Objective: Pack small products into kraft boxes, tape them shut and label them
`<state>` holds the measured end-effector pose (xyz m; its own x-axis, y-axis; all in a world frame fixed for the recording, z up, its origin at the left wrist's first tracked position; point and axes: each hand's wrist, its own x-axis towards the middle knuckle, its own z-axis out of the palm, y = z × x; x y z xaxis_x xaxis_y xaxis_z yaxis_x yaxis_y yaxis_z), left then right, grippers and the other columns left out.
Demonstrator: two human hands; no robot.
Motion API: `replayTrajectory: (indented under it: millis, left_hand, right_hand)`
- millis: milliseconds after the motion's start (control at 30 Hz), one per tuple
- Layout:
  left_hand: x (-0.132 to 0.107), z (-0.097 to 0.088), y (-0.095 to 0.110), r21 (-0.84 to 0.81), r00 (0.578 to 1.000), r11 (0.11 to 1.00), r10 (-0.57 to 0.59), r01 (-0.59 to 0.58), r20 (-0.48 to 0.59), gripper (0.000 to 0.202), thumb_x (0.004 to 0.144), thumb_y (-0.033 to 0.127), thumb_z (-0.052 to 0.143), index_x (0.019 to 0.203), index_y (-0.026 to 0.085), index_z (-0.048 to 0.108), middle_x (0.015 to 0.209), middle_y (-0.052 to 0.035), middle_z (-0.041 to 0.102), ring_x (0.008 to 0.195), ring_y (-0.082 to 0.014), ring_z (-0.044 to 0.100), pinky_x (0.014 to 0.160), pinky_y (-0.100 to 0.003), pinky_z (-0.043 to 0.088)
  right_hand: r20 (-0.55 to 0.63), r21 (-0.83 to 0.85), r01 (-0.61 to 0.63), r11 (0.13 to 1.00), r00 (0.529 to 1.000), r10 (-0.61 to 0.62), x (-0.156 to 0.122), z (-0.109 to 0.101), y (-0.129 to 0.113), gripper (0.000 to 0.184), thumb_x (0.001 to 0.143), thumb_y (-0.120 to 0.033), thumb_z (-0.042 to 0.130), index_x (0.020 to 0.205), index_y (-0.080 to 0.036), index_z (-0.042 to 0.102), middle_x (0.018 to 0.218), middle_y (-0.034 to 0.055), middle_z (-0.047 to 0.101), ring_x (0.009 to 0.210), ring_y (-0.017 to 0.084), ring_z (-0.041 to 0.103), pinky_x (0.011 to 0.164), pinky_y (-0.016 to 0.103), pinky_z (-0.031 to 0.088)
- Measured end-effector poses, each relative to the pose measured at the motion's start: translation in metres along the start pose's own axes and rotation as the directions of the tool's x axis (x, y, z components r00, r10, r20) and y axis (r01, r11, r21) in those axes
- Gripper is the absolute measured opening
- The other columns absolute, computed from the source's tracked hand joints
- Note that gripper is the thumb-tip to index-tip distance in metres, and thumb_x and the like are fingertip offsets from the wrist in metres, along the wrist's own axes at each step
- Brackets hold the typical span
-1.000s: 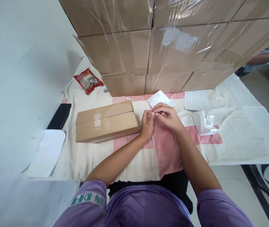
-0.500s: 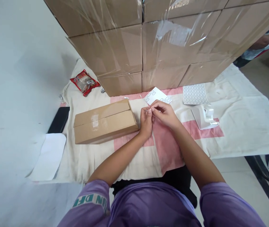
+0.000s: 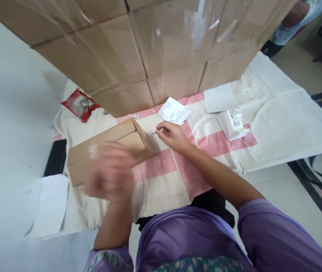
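Whitish sliver [image 3: 153, 133], pinched at nine o'clock of right hand [image 3: 174, 136], may be dropped if loosened; left hand [image 3: 111, 172] blurred, grip unreadable.

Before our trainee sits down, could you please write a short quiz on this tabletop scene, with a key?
1. True or false: the white tape dispenser stands to the person's right of the single cardboard box.
2. Which looks most blurred: A) the left grip, B) the right grip, C) the tape dispenser?
3. What printed item lies on the cloth directly between the right grip and the stacked boxes?

Key: 1. True. 2. A. 3. The white card with small outlines.
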<state>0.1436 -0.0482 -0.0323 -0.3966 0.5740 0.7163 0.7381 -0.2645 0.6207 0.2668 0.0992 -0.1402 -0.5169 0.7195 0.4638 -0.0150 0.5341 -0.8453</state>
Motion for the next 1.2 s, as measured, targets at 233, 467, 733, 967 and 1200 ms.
replayTrajectory:
  millis: [233,467,733,967,1200]
  left_hand:
    - [0.052,-0.069,-0.053,0.726,0.779,0.67,-0.535,0.155,0.328,0.051,0.095,0.056,0.052,0.129,0.021,0.066,0.128,-0.013,0.067,0.128,-0.038,0.057,0.114,-0.064,0.035]
    - [0.046,-0.069,-0.051,0.668,0.777,0.733,-0.493,0.129,0.391,0.048,0.097,0.055,0.052,0.133,0.027,0.066,0.127,-0.008,0.071,0.117,-0.0325,0.064,0.103,-0.049,0.049]
    - [0.047,-0.077,-0.059,0.63,0.766,0.772,-0.455,0.086,0.454,0.053,0.095,0.056,0.053,0.137,0.025,0.064,0.128,-0.0097,0.07,0.116,-0.0339,0.064,0.102,-0.05,0.049]
    - [0.046,-0.076,-0.061,0.645,0.765,0.753,-0.491,0.13,0.418,0.048,0.095,0.053,0.055,0.134,0.028,0.066,0.13,-0.0075,0.07,0.12,-0.0332,0.065,0.105,-0.049,0.049]
    - [0.047,-0.076,-0.061,0.664,0.752,0.736,-0.51,0.129,0.419,0.046,0.097,0.055,0.052,0.134,0.031,0.065,0.13,-0.0069,0.069,0.12,-0.0327,0.064,0.104,-0.051,0.049]
  right_hand:
    - [0.037,-0.01,0.102,0.995,0.994,-0.102,-0.007,0.023,-0.002,0.02,0.101,-0.019,0.047,0.116,-0.02,0.06,0.112,0.0065,0.074,0.102,0.016,0.07,0.091,0.032,0.055]
    - [0.023,0.007,0.182,0.983,0.983,-0.182,-0.009,0.027,0.001,0.019,0.105,-0.018,0.043,0.113,-0.018,0.06,0.106,0.0065,0.073,0.098,0.015,0.069,0.087,0.031,0.055]
    - [0.027,-0.007,0.2,0.98,0.98,-0.199,-0.012,0.029,-0.003,0.023,0.106,-0.016,0.039,0.11,-0.018,0.061,0.106,0.0078,0.071,0.099,0.016,0.068,0.088,0.033,0.056]
    - [0.063,0.061,0.238,0.969,0.968,-0.241,-0.017,0.032,-0.007,0.024,0.104,-0.011,0.037,0.111,-0.018,0.059,0.105,0.0093,0.068,0.1,0.017,0.065,0.09,0.033,0.056]
    - [0.082,0.094,0.163,0.982,0.982,-0.171,-0.019,0.034,-0.01,0.022,0.104,-0.013,0.038,0.111,-0.019,0.058,0.106,0.0093,0.068,0.099,0.018,0.065,0.089,0.035,0.055]
